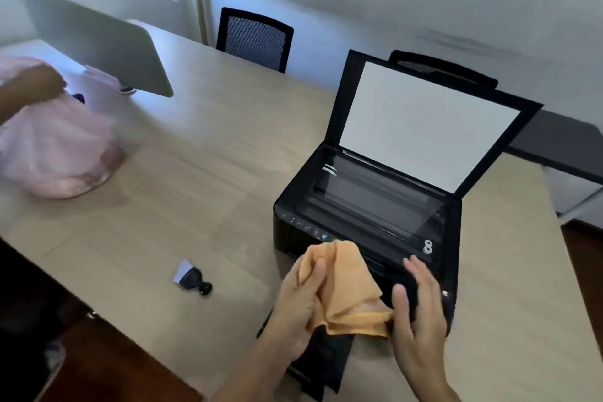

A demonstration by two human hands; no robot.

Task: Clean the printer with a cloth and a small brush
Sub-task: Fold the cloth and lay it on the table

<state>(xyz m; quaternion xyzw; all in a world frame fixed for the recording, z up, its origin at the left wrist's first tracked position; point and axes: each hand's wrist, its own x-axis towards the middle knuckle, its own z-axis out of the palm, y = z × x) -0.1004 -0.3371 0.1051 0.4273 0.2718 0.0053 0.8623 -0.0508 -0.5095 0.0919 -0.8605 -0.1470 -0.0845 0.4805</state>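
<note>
Overhead, head view: both hands work at the near side of the desk (202, 153), low in the picture.
Printer: the black printer (365, 225) stands toward the right edge of the desk, its scanner lid (427, 127) raised and showing a white underside, the glass bed bare below it.
Control strip: a row of small buttons runs along the printer's front left rim, just beyond the cloth.
Cloth: the orange cloth (346, 290) is draped over the printer's front edge, bunched at the top and hanging toward the near side.
Left hand: the left hand (300, 307) is closed around the cloth's left part, thumb pressed over the fabric.
Right hand: the right hand (421, 313) has its fingers spread over the printer's front; its thumb meets the cloth's lower right corner, but whether it pinches that corner I cannot tell.
Brush: the small brush (192, 277), black-handled with pale bristles, lies flat on the desk to the left of the printer, well apart from both hands.
Far left: a pink bag (58, 143) sits at the left edge of the desk, with another person's arm (29, 91) over it.
Behind: a grey divider panel (98, 39) stands on the desk, and two black chairs (254, 39) wait at the far edge.
</note>
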